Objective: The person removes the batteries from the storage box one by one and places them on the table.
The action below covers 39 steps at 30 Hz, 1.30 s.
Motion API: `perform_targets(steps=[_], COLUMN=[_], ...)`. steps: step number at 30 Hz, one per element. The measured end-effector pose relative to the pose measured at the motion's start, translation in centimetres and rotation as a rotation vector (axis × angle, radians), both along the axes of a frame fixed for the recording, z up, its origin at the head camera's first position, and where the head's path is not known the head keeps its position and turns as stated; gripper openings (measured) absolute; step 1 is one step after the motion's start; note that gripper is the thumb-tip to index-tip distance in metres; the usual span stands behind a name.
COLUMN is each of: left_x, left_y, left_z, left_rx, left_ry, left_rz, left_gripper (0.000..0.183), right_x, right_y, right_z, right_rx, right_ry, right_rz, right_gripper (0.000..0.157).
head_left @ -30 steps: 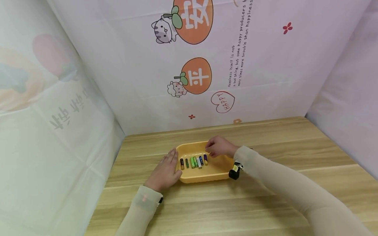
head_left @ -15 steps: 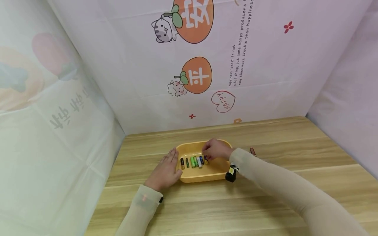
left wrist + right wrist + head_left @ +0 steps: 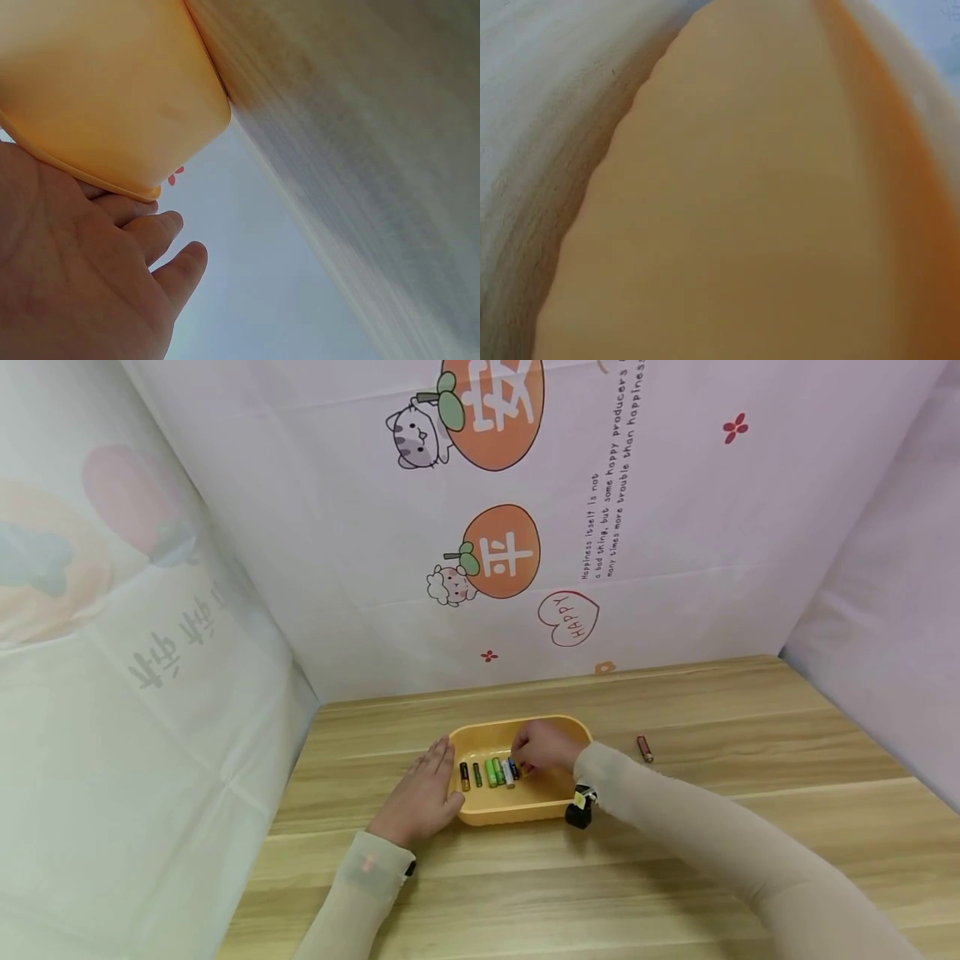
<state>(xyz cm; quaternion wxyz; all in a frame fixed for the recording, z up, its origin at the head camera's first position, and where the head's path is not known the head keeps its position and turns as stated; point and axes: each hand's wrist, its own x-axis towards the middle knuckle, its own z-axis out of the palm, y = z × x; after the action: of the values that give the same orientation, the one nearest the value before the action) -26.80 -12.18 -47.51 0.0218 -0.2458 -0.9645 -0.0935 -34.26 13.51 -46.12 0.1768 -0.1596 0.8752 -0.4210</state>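
Note:
In the head view, a yellow plastic tray [image 3: 517, 814] stands on the wooden table. Several batteries lie side by side in its left half, among them a black one [image 3: 465, 777], a bright green one [image 3: 491, 773] and a white one [image 3: 508, 774]. My left hand [image 3: 420, 793] rests along the tray's left end, fingers extended; the left wrist view has its fingers [image 3: 180, 270] against the rim. Inside the tray, my right hand [image 3: 546, 746] pinches a purple-and-gold battery [image 3: 525, 771] at the row's right end, mostly hidden by the fingers. Only the tray's outer wall [image 3: 727, 187] fills the right wrist view.
A red battery [image 3: 645, 748] lies on the table to the right of the tray. White printed cloth [image 3: 675, 568] hangs behind the table and on both sides. A black wrist camera [image 3: 578, 811] sits by the tray's front right corner.
My right hand has moved left and down onto the row's rightmost battery, which its fingers now largely cover. The red battery outside has come into sight. The left hand stays put.

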Motion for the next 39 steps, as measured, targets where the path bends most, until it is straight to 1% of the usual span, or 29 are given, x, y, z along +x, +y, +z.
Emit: perform_targets(steps=[7,13,17,22,29,31,35,39], left_x=[-0.1,-0.2,-0.2,-0.3,-0.2,-0.1,-0.1,0.0], left_y=[0.1,0.2,0.2,0.1,0.1,0.1,0.0,0.0], left_z=[0.0,0.0,0.0,0.0,0.1,0.2,0.2,0.3], left_rx=[0.003,0.010,0.006,0.009,0.000,0.001,0.008,0.007], left_ry=[0.004,0.003,0.015,0.014,0.013,0.010,0.004,-0.002], left_rz=[-0.007,-0.017,-0.016,-0.016,-0.006,-0.004,-0.002,0.005], left_gripper=[0.072,0.072,0.073,0.073,0.073,0.073,0.072,0.073], right_x=[0.0,0.2,0.1,-0.3,-0.3,-0.4,-0.6,-0.7], right_y=[-0.4,-0.1,0.4,0.7,0.5,0.4,0.4,0.3], right_z=[-0.5,-0.5,-0.3,-0.6,-0.7,-0.8,-1.2,-1.2], right_rx=[-0.002,0.011,0.067,0.147,0.161,0.170,0.191,0.188], right_ry=[0.007,0.012,0.028,0.063,0.041,0.044,0.054,0.047], right_rz=[-0.030,-0.039,-0.054,-0.052,-0.075,-0.071,-0.040,-0.028], right_gripper=[0.007,0.005,0.005,0.009,0.014,0.015,0.010,0.010])
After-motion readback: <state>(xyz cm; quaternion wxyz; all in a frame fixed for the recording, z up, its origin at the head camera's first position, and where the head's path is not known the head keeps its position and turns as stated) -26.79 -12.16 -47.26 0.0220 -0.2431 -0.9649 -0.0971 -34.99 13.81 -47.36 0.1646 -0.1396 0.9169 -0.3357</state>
